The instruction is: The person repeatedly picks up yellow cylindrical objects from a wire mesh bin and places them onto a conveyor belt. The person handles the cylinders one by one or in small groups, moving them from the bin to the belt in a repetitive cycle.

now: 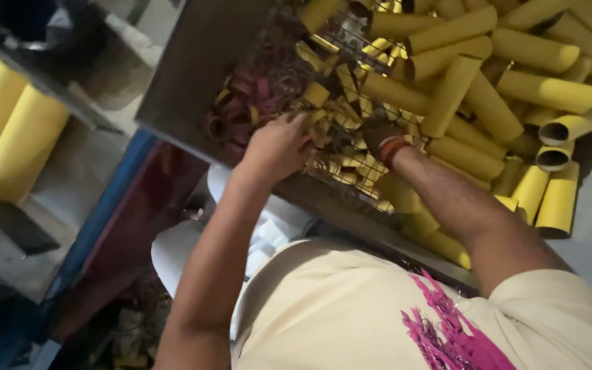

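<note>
- Far left: three large yellow rolls lean side by side, well apart from the desk
- Left hand rests palm down among small yellow and reddish ring pieces on the wire mesh; fingers curled into the scraps, though whether they grip anything I cannot tell
- Right hand, an orange band at its wrist, is buried in the same scraps; its grip is hidden
- Right: a heap of yellow cardboard tubes fills the desk, touching the right forearm
</note>
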